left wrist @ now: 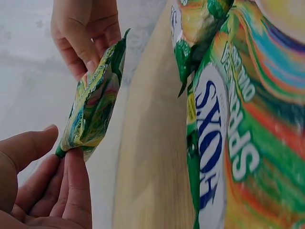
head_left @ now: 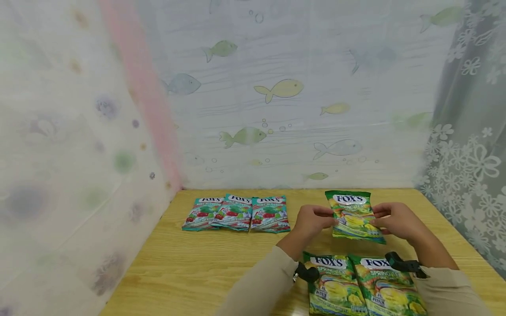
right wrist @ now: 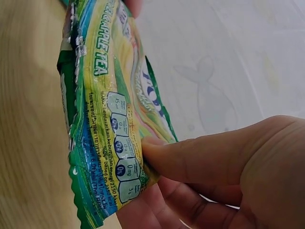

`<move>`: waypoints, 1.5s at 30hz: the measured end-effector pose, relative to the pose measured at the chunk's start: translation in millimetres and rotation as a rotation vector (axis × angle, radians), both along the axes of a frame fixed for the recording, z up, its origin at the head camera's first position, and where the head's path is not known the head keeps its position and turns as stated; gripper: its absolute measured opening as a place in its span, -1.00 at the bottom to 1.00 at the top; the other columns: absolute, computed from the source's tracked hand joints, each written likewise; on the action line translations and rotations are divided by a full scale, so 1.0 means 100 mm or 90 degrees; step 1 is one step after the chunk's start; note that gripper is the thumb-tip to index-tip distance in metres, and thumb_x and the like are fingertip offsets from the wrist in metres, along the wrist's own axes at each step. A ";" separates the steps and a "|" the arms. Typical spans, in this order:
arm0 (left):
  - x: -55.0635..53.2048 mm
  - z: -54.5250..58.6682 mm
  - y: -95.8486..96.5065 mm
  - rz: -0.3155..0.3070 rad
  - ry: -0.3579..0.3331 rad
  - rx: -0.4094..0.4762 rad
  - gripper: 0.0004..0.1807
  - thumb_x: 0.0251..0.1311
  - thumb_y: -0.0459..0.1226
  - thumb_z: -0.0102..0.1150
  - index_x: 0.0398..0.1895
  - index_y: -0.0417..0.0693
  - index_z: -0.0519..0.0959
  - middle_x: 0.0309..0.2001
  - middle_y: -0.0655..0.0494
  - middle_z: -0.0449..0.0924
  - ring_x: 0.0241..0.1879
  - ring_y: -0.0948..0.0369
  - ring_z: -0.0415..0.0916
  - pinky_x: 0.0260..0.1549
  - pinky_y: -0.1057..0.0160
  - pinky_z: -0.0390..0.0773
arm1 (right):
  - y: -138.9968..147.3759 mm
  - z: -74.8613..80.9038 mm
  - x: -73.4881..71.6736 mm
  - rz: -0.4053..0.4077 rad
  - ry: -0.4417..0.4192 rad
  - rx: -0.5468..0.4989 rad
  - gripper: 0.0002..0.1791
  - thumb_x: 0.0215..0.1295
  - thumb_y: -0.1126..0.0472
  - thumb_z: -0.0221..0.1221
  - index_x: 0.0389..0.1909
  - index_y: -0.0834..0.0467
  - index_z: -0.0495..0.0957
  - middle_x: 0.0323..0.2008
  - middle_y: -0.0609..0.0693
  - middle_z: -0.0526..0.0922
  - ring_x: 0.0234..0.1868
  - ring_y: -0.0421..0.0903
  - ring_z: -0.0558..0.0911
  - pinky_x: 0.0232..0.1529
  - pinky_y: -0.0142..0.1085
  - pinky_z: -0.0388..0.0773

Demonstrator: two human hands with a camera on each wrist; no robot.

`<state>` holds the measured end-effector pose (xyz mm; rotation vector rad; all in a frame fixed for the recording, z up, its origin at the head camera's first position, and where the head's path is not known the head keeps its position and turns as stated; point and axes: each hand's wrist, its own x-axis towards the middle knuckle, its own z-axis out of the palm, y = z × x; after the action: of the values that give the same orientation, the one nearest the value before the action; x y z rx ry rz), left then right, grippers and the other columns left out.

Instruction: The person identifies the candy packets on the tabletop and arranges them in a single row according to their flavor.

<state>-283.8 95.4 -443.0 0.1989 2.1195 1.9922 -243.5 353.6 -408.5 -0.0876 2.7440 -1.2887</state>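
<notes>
Both hands hold a green and yellow bag of Fox's Spring Tea candy (head_left: 352, 217) tilted up over the table. My left hand (head_left: 310, 224) has its fingers at the bag's left edge; the left wrist view shows the thumb raised beside that corner. At the opposite edge, my right hand (head_left: 397, 221) pinches the bag, thumb (right wrist: 176, 155) on its printed front and fingers behind. Two more Spring Tea bags, one on the left (head_left: 336, 285) and one on the right (head_left: 389, 287), lie side by side below the forearms.
Three teal Fox's Mint Blossom bags, the left (head_left: 201, 214), middle (head_left: 233, 213) and right (head_left: 270, 214), lie in a row at the back left of the wooden table (head_left: 189, 267). A fish-patterned curtain (head_left: 245, 109) hangs behind the table's far edge.
</notes>
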 end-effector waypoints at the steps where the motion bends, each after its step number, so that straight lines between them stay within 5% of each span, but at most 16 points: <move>1: -0.01 0.00 -0.03 0.002 0.004 -0.003 -0.84 0.15 -0.34 0.51 -0.21 0.01 0.80 -0.24 0.19 0.72 -0.23 0.18 0.69 0.03 -0.07 0.71 | -0.02 0.00 -0.01 0.002 0.003 -0.004 -0.37 0.50 0.21 0.20 0.36 0.57 0.29 0.16 0.50 0.47 -0.07 0.07 0.71 -0.11 -0.06 0.77; 30: -0.34 -0.05 -0.72 0.047 0.043 -0.095 -0.85 0.17 -0.28 0.52 -0.19 -0.01 0.78 -0.20 0.11 0.74 -0.24 0.16 0.73 -0.05 0.00 0.74 | -0.75 -0.14 -0.42 0.027 0.031 -0.022 -0.48 0.40 0.32 0.28 0.26 0.53 0.42 0.01 0.39 0.58 -0.13 0.10 0.71 -0.18 -0.06 0.78; 45: -0.44 -0.20 -0.91 0.093 0.078 -0.166 -0.84 0.17 -0.27 0.51 -0.18 0.01 0.79 -0.15 0.12 0.74 -0.31 0.21 0.65 -0.35 0.16 0.72 | -0.96 -0.38 -0.64 0.020 0.025 -0.058 -0.50 0.40 0.36 0.25 0.28 0.48 0.45 0.04 0.37 0.59 -0.12 0.07 0.71 -0.14 -0.06 0.78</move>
<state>-327.5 4.4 -462.7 0.1281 2.5109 1.7930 -307.9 257.5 -446.6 -0.1651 2.7037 -1.4170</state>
